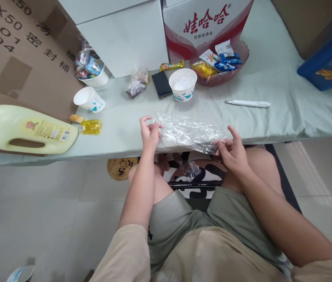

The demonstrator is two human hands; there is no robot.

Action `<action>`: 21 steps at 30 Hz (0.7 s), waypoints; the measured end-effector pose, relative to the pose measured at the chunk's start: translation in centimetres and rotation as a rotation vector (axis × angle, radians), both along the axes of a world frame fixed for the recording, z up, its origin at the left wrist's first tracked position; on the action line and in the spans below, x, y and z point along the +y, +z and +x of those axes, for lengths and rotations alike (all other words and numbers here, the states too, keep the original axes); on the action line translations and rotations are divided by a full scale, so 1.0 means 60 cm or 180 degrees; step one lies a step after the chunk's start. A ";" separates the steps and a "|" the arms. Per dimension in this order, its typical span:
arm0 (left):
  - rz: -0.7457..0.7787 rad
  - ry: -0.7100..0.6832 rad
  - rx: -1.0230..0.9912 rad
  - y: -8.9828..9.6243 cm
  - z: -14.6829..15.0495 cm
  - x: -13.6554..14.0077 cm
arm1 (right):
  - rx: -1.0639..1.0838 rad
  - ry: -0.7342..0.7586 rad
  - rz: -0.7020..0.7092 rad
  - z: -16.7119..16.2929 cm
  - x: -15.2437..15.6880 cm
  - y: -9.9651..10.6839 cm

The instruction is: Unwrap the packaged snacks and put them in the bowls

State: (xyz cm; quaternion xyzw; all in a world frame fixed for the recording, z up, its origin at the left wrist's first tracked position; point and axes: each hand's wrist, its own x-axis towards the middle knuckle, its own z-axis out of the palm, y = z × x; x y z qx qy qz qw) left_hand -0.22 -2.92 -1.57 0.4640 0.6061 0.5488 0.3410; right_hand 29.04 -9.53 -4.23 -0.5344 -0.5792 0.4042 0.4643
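Beige shirt [221,250] closest, clear plastic [188,131] spans left hand [150,136] to right hand [234,153], each seemingly pinching one end.

The plastic film [188,134] is colourless and transparent with white glints. The tabletop [121,135] is covered in pale green. The central paper cup [183,95] is white, printed with blue leaves; the flat case [161,84], black. The jug [31,127] is pale yellow; the bowl [227,76], translucent red. The printed carton [204,29] is white and crimson, lettered red. The shorts [172,213] are grey-green; the round mat [120,167], tan with a dark panda figure.
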 end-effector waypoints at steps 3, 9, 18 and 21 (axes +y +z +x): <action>-0.0046 -0.0237 0.0017 -0.001 0.000 -0.011 | 0.0016 -0.0284 -0.0033 0.006 0.003 0.008; 0.0069 -0.0343 0.0543 -0.013 -0.009 -0.014 | -0.0075 -0.0322 -0.0336 0.013 0.000 0.020; -0.0078 0.0052 0.1164 -0.011 -0.004 -0.002 | -0.0171 -0.0403 -0.0213 0.012 -0.003 0.009; -0.0267 0.0173 0.1495 -0.007 -0.002 0.008 | -0.0282 -0.0430 -0.0361 0.012 -0.003 0.011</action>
